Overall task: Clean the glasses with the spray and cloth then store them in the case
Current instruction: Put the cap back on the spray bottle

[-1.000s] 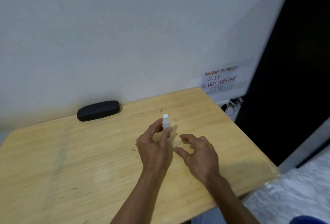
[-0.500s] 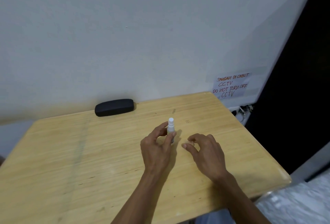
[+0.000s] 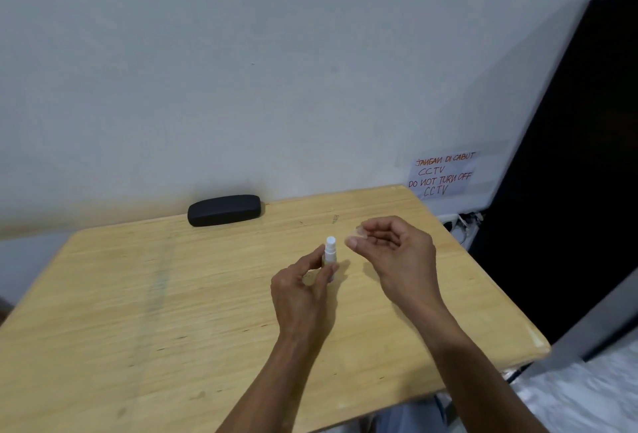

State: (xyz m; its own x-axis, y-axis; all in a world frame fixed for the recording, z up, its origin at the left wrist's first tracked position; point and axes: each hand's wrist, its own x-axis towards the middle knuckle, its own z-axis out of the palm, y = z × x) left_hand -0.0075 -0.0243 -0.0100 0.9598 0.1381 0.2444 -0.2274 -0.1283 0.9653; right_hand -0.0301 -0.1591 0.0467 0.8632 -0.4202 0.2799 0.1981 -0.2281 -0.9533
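A small white spray bottle (image 3: 330, 253) stands upright on the wooden table (image 3: 138, 311), its nozzle uncovered. My left hand (image 3: 303, 298) grips the bottle's body from the near side. My right hand (image 3: 400, 253) hovers just right of the nozzle and pinches a small clear cap (image 3: 359, 233) between thumb and forefinger. A black glasses case (image 3: 224, 210) lies shut at the table's far edge against the wall. Neither glasses nor cloth are in view.
A handwritten paper note (image 3: 443, 175) hangs on the wall past the table's far right corner, with a socket and cables (image 3: 462, 222) below it. A dark panel (image 3: 569, 156) stands to the right of the table.
My right hand has lifted off the table with the clear cap pinched in it and moved up beside the nozzle. My left hand has kept hold of the bottle.
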